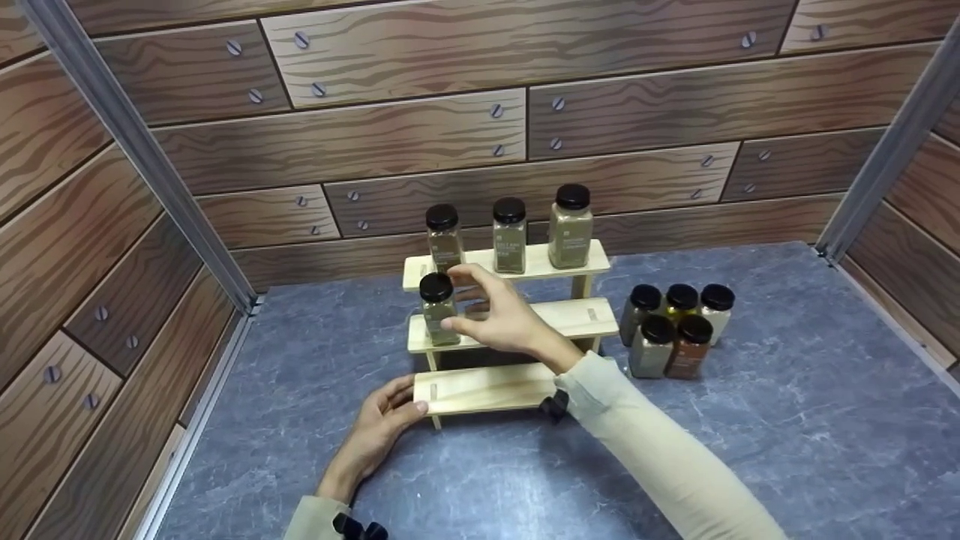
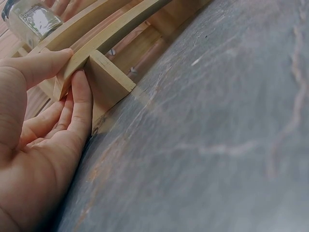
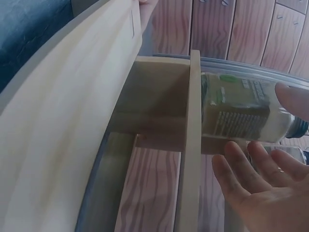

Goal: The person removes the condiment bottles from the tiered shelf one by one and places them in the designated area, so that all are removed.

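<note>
A three-step wooden spice rack (image 1: 491, 388) stands on the table. Thumb above and fingers below, my left hand (image 1: 373, 429) pinches the left end of its lowest step, as the left wrist view shows. On the left end of the middle step stands a spice jar (image 1: 439, 319) with a black lid and greenish contents. Beside it is my right hand (image 1: 504, 311), its thumb and fingers spread apart. In the right wrist view the fingers sit off the jar (image 3: 236, 108), while the thumb overlaps its upper part near the lid.
Three black-lidded jars, including a middle jar (image 1: 509, 238) and a taller right jar (image 1: 571, 229), stand on the top step. Right of the rack, several more jars cluster on the table, among them a reddish-brown jar (image 1: 688, 352). Wood-patterned panels (image 1: 420, 124) enclose the marbled tabletop (image 1: 795, 420).
</note>
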A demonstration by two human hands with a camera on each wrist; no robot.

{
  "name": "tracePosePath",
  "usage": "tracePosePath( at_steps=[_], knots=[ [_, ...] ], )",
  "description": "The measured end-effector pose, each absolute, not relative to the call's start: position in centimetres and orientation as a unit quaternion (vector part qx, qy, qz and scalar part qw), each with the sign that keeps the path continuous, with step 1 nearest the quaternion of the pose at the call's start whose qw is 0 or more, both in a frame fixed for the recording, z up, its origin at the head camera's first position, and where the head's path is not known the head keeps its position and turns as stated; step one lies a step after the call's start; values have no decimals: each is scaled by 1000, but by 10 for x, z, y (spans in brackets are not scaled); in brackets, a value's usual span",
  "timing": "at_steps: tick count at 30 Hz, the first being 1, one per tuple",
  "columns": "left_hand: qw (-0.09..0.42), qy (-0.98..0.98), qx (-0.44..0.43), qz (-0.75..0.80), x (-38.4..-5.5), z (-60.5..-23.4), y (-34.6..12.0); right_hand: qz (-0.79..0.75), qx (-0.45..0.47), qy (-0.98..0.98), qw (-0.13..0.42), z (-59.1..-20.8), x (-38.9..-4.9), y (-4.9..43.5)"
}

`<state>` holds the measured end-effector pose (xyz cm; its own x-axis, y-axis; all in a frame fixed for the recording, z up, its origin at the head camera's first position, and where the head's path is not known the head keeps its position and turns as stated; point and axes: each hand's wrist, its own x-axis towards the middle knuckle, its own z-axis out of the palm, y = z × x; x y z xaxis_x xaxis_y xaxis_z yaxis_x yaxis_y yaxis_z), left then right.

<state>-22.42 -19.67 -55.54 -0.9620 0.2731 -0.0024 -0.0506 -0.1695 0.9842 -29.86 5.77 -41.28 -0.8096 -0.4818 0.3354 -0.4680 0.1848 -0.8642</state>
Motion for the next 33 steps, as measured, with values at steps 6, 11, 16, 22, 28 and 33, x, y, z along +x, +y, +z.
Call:
tracePosePath(
  at_steps=[6, 11, 16, 22, 28, 33],
  knots=[
    [106, 635, 94, 760, -224, -554, -197, -570, -308, 762, 0, -414, -300, 51],
    [107, 636, 97, 758, -224, -553, -196, -562, -301, 770, -1, -417, -300, 47],
    [106, 635, 93, 760, -223, -554, -196, -542, -301, 785, -14, -420, -299, 43],
    [105, 635, 101, 758, -223, -556, -196, -538, -307, 785, -16, -422, -299, 41],
    [105, 636, 104, 757, -223, -556, -197, -532, -314, 786, -21, -423, -299, 40],
    [108, 633, 93, 761, -222, -555, -196, -535, -311, 785, -20, -422, -295, 39]
  ],
)
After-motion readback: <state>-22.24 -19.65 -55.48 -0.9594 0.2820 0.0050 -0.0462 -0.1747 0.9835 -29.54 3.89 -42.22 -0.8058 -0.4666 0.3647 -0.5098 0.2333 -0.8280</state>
